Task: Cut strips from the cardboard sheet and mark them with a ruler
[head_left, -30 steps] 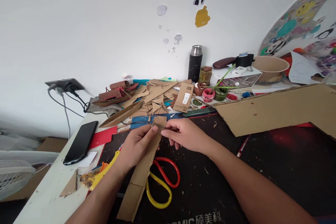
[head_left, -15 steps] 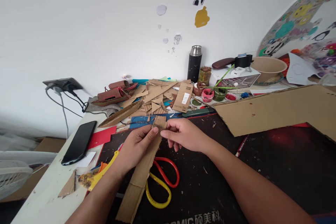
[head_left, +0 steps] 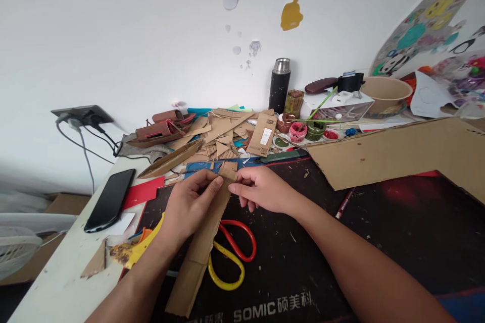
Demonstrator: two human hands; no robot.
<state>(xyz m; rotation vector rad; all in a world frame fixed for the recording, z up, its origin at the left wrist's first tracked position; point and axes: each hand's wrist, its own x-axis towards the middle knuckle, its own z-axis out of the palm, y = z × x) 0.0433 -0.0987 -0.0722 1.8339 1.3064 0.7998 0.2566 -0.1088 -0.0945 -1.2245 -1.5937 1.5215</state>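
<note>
A long cardboard strip (head_left: pixel 202 250) slants from the lower left up to both hands, its far end creased. My left hand (head_left: pixel 193 202) pinches the strip's left edge near that end, thumb on top. On the opposite edge, my right hand (head_left: pixel 261 189) grips the same end between thumb and fingers; the other fingers curl below. Scissors with one red and one yellow handle (head_left: pixel 227 267) lie on the dark mat, partly under the strip, their blades hidden. Left of my left forearm is a yellow tool (head_left: pixel 132 252), perhaps a glue gun, partly covered by the arm.
Cardboard scraps (head_left: pixel 227 133) pile up at the back, beside paint pots (head_left: pixel 298 131) and a black thermos (head_left: pixel 279 88). A large cardboard sheet (head_left: pixel 394 149) lies right, near a pencil (head_left: pixel 344 203). At left are a phone (head_left: pixel 109 199) and red paper (head_left: pixel 144 193).
The strip's far end now looks bent over more, with both hands still on it. The whole view has shifted slightly; the scissors and other objects keep their places on the table.
</note>
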